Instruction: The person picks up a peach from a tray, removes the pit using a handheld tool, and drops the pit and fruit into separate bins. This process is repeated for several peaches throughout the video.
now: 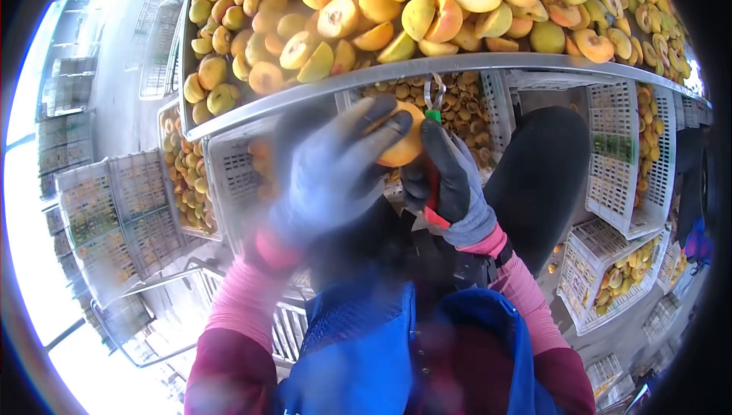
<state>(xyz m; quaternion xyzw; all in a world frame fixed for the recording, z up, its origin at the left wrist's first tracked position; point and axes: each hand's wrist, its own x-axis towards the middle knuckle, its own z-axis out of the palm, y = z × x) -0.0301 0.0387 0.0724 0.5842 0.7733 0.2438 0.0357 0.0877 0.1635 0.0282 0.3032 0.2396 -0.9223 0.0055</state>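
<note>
My left hand [332, 167], in a grey-blue glove with dark fingertips and blurred by motion, grips a yellow-orange peach [402, 140]. Whether it is whole or halved I cannot tell, as my fingers cover part of it. My right hand [451, 175], gloved the same way, is closed around a pitting tool [433, 116] with a red and green handle and a looped metal tip. The tip points up beside the peach, just below the table's metal rim [366, 78]. Halved peaches [335, 17], some with stones showing, are heaped on the table in front of me.
Below the rim, between my knees, a crate holds many small brown-orange pieces [465, 114]. White plastic crates [621, 159] stand at the right, with another crate of fruit [629, 281] lower down. At the left are a fruit-filled crate [191, 186] and stacked crates [122, 217].
</note>
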